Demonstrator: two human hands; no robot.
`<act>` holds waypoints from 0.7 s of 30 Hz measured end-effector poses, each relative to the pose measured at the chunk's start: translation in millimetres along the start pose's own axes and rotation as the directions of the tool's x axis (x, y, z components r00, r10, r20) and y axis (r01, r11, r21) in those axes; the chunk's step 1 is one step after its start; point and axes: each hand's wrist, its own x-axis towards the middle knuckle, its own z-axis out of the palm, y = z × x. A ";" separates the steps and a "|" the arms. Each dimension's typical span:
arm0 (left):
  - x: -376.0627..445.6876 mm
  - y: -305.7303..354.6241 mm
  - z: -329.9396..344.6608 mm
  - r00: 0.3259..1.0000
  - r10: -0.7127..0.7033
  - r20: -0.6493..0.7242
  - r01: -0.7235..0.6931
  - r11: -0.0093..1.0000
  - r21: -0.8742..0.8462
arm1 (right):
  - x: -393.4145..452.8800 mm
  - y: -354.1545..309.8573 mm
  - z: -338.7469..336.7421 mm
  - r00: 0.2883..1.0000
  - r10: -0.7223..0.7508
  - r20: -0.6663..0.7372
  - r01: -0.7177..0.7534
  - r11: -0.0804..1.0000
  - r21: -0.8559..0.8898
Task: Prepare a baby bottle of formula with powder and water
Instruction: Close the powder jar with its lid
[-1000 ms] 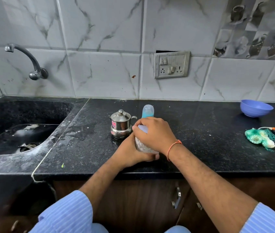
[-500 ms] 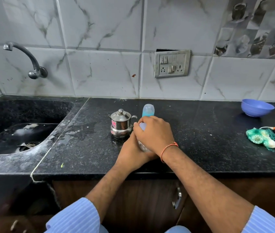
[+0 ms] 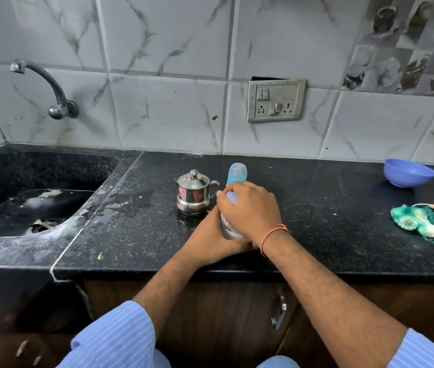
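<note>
Capping looks like the step in hand: right hand [image 3: 250, 208] curls its fingers over the top of the baby bottle [image 3: 230, 227], left hand [image 3: 210, 239] grips its base, near the worktop's [image 3: 330, 235] front edge beside a steel pot [image 3: 193, 192]. Next likely calls for twisting firmly, bottle steadied upright.

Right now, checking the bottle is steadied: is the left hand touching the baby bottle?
Touching. The head view shows the left hand wrapped round the lower body of the baby bottle, no gap visible.
</note>
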 end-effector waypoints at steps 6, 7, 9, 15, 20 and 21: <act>-2.7 -6.1 -13.1 0.999 0.003 0.036 -0.003 1.000 0.017 | -3.4 19.8 -10.0 0.964 -0.246 0.104 0.188 0.902 0.389; -1.4 -6.7 -9.0 0.999 0.020 0.032 -0.021 1.000 0.019 | -3.8 20.6 -9.4 0.962 -0.254 0.100 0.193 0.891 0.412; 0.5 -6.1 -3.9 0.999 0.002 0.035 -0.002 1.000 -0.005 | -4.8 15.7 -5.9 0.981 -0.183 0.058 0.152 0.924 0.352; -4.6 -3.0 1.3 0.999 -0.025 -0.026 0.026 0.998 0.050 | -9.4 -7.6 0.7 0.999 -0.026 -0.020 0.025 0.999 -0.043; -2.2 -10.1 0.9 0.998 -0.064 0.005 0.063 0.998 0.029 | -1.7 0.1 -14.6 0.975 -0.095 0.199 0.113 0.991 -0.078; -1.6 -12.2 0.6 0.997 -0.073 0.019 0.073 0.997 0.024 | 1.3 3.4 -21.6 0.945 -0.123 0.304 0.158 0.983 -0.092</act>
